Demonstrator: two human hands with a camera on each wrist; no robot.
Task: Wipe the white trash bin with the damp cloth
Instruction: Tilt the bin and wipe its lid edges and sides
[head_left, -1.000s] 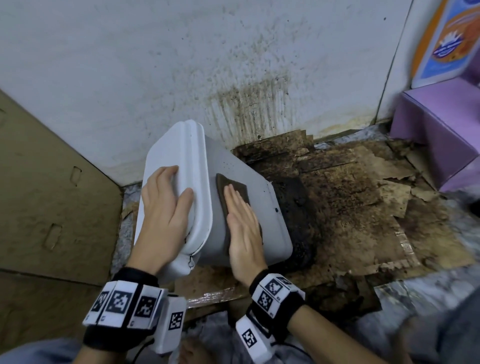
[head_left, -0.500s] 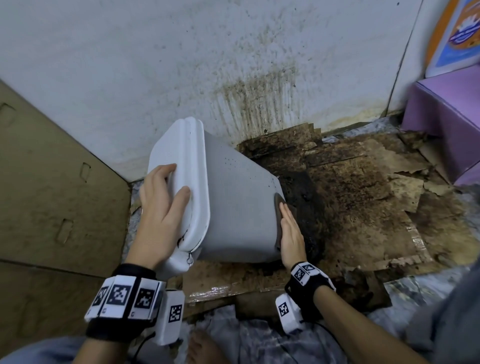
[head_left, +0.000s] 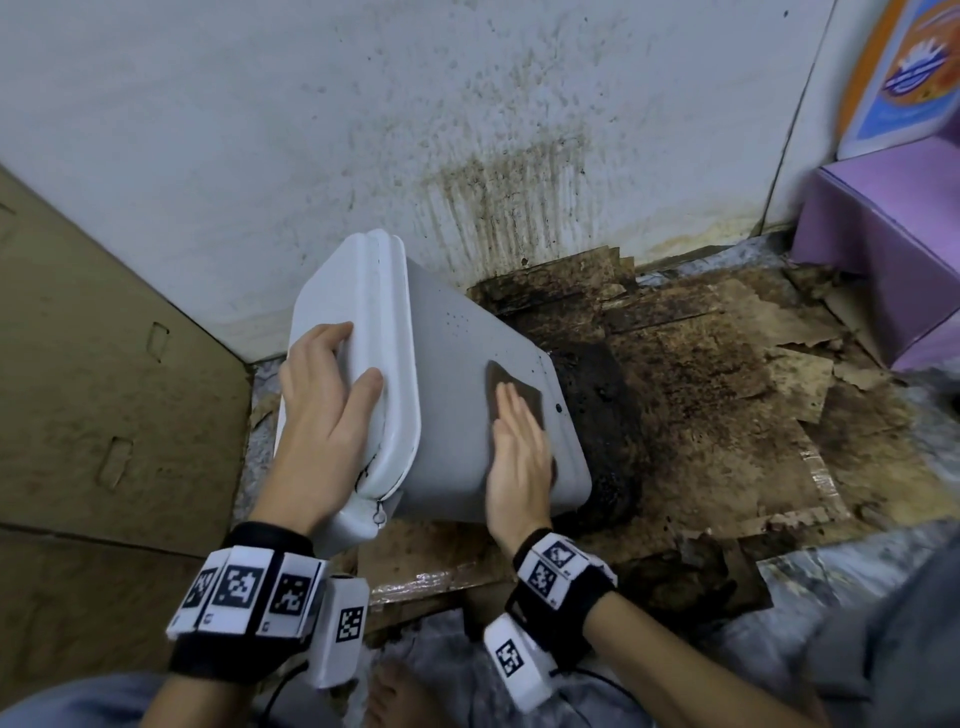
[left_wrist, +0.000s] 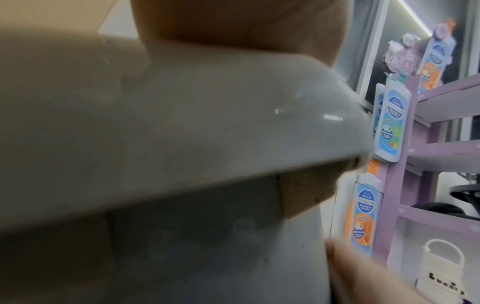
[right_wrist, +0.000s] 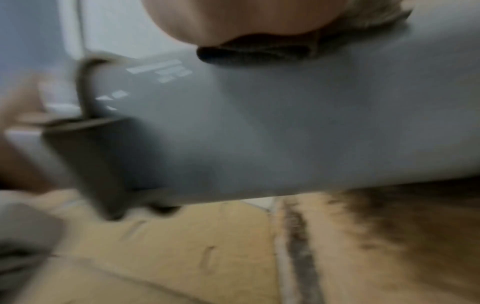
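We've got the white trash bin tipped over, left hand flat on its lid, fingers relaxed. Right hand presses the cloth against its side, fingers straight and together.

Smooth, glossy plastic bin; matt brown cloth (fibrous edge); stained, rough cardboard.

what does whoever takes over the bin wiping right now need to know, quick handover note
Left hand: flat on the lid, steadying the tipped white trash bin.
Right hand: fingers straight, pressing the damp cloth against the bin's side wall, near the base end.
Bin is tilted on stained cardboard by the wall.
Done: a wiping pass on this side is underway.
Left: small dark specks remain on that side; other sides not visible, so check them.
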